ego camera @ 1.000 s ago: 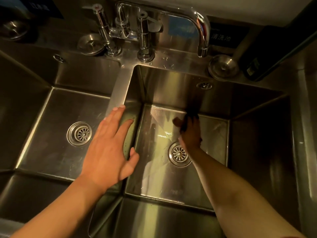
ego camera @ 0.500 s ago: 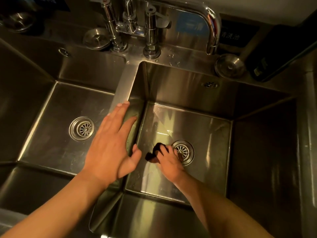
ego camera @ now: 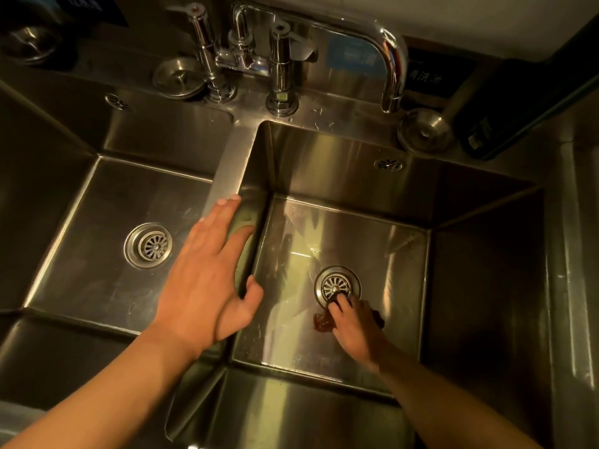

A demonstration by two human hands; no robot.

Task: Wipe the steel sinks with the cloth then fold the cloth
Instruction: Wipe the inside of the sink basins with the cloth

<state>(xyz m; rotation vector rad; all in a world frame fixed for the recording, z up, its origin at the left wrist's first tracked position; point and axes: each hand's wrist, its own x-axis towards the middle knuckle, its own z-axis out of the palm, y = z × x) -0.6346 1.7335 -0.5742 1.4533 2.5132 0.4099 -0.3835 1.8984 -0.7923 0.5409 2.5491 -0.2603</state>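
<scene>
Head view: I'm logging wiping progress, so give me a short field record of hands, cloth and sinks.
left hand: open, fingers straight, over the divider between the sinks
right hand: presses the dark cloth on the right sink floor
cloth position: beside the right drain, near side
left sink: no hand or cloth in it
fold: not yet done

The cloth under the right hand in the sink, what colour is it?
Dark, reddish-brown in this dim light; the cloth peeks out beside the right hand in the head view.
</scene>
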